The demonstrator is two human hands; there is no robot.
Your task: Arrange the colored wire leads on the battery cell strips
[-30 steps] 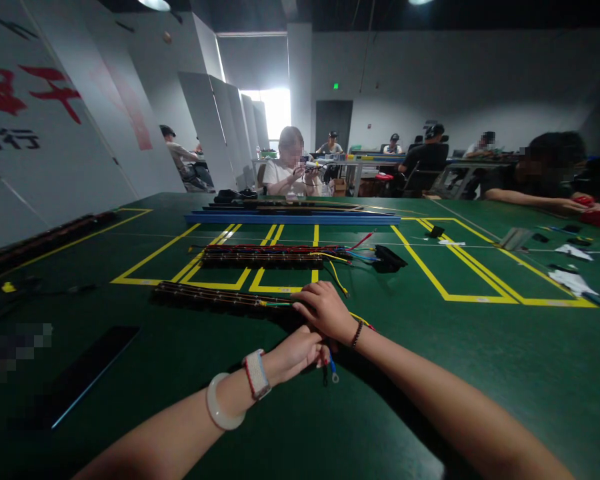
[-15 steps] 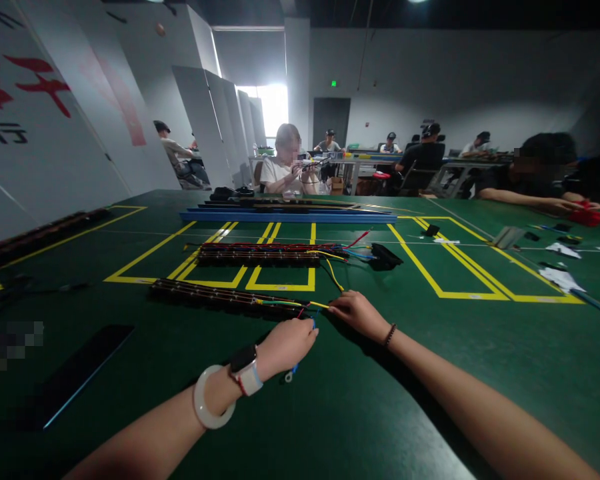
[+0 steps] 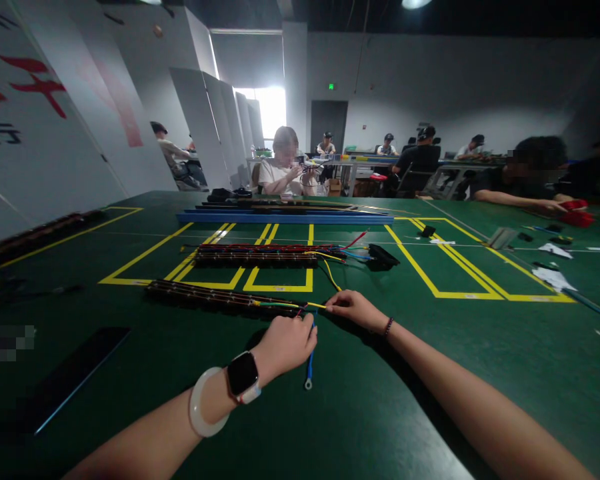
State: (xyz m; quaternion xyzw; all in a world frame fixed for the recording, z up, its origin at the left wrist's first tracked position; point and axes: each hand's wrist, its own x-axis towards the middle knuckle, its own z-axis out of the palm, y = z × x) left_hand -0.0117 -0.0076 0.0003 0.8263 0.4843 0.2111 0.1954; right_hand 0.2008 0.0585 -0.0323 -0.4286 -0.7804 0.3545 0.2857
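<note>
A long black strip assembly (image 3: 220, 297) lies on the green table, with coloured wires leaving its right end. My right hand (image 3: 355, 310) pinches a yellow wire (image 3: 316, 306) at that end. My left hand (image 3: 286, 345) is closed at the wires just below it, and a blue wire (image 3: 311, 363) with a ring terminal (image 3: 308, 384) hangs down past its fingers. The fingertips of the left hand are partly hidden. Behind my hands lies a second strip assembly (image 3: 257, 257) with red, blue and yellow wires and a black end piece (image 3: 383, 255).
Blue channel strips (image 3: 285, 218) lie across the back of the table. A dark phone-like slab (image 3: 83, 373) is at the left front. Yellow tape (image 3: 280, 289) marks outlines on the tabletop. Paper scraps (image 3: 555, 277) lie at the right, near a co-worker's arm (image 3: 510, 197).
My left hand has turned, bringing the watch face into view. The blue wire with its ring terminal has swung right and now hangs more fully in sight. My right hand keeps its pinch.
</note>
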